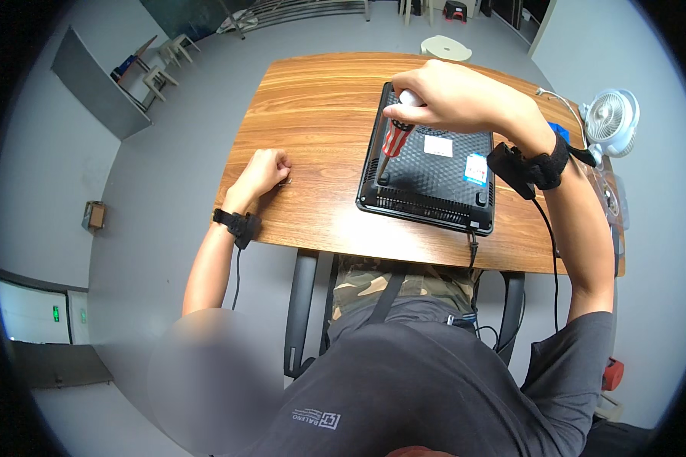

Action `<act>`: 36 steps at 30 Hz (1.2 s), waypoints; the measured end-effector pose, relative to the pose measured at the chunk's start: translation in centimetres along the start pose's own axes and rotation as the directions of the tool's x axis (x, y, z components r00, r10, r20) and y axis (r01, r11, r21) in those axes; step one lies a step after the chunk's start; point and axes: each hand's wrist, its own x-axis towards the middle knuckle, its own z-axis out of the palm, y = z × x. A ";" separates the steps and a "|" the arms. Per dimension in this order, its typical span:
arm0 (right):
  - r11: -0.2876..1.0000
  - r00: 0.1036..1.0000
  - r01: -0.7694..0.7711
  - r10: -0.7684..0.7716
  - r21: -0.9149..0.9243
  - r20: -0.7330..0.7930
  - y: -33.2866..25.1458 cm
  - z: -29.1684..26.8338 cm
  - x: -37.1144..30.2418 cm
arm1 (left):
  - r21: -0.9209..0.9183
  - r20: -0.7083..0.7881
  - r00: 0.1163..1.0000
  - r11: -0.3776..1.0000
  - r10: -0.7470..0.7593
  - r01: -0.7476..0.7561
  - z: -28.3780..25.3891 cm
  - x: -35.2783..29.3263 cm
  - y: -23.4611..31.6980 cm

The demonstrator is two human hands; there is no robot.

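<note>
In the head view, my right hand (443, 93) grasps the striped handle of a screwdriver (397, 139), fingers wrapped around it and the thumb along its side. The shaft slants down to the near left corner of a flat black appliance (433, 180), which lies underside up on the wooden table (320, 107); its tip is by the foot (384, 179) there, and I can't tell whether it touches. My left hand (262, 172) rests on the table left of the appliance, fingers curled in; I can't tell whether they pinch anything. Small bits (286, 181), too tiny to make out, lie just beside it. A black cord (473, 247) hangs from the appliance's near edge, and a white fan (610, 118) stands to its right.
</note>
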 end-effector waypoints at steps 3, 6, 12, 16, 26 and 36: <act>0.999 0.999 0.028 -0.027 0.029 -0.044 0.7 0.3 -0.3 | 0.019 0.001 1.000 1.000 -0.017 0.017 0.2 0.1 0.5; 0.997 0.997 0.024 -0.019 0.079 -0.069 0.7 -0.3 -0.6 | 0.028 -0.020 1.000 1.000 -0.004 0.005 -0.3 0.3 1.0; 0.979 0.991 -0.008 0.035 0.203 -0.128 2.0 -0.5 -1.1 | -0.099 -0.083 0.990 0.987 0.117 -0.125 -2.0 1.4 5.2; 0.975 0.962 0.034 0.028 0.221 -0.271 3.9 0.7 -2.0 | -0.297 -0.017 0.986 0.940 0.168 -0.165 -2.8 1.3 11.5; 0.965 0.936 -0.087 0.164 0.249 -0.311 5.4 -0.8 -7.7 | -0.500 -0.069 0.954 0.817 0.292 -0.286 -0.2 3.5 17.1; 0.899 0.891 -0.178 0.320 0.400 -0.323 7.5 -2.0 -14.7 | -0.607 0.026 0.926 0.742 0.377 -0.285 2.1 5.5 23.2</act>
